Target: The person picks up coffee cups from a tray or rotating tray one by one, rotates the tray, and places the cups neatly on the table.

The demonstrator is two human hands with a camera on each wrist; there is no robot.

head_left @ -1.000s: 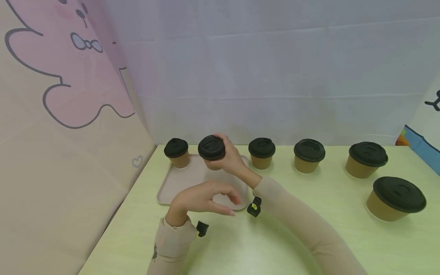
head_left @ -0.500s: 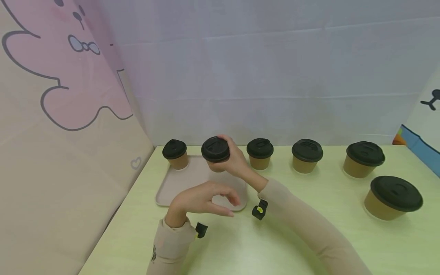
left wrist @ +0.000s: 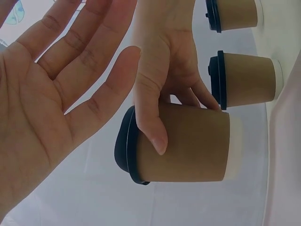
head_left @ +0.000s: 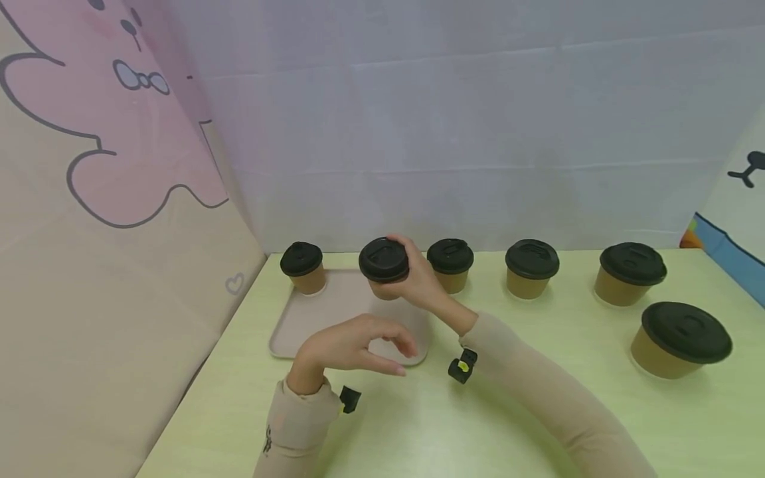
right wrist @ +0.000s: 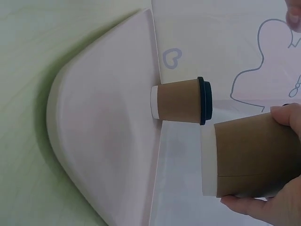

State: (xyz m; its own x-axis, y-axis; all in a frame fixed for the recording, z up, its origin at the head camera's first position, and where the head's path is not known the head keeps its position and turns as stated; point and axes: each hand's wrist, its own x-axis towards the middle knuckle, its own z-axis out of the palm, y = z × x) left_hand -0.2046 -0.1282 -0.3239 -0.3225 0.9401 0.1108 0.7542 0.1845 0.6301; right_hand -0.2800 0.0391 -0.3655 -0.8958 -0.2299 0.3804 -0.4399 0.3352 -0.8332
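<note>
My right hand [head_left: 418, 279] grips a brown paper coffee cup [right wrist: 254, 160] with a black lid [head_left: 384, 259], its thumb and fingers around the side. The cup is upright and raised over the right part of a pale pink tray [head_left: 323, 318]; the right wrist view shows a gap between its white base and the tray. My left hand [head_left: 361, 342] hovers over the tray's front edge, fingers loosely bent and holding nothing. In the left wrist view its palm and spread fingers stand beside the held cup. Another lidded cup [head_left: 303, 267] stands on the tray's back left corner.
Right of the tray, lidded cups stand in a row along the back: one [head_left: 451, 264] just behind my right hand, one [head_left: 530, 267], and one [head_left: 627, 272]. A further cup [head_left: 678, 340] stands nearer at the right. A cloth curtain [head_left: 454, 133] hangs behind the table [head_left: 418, 425].
My right hand has moved a little to the right with the cup, from over the tray's middle towards its right side. The left hand has stayed in nearly the same pose.
</note>
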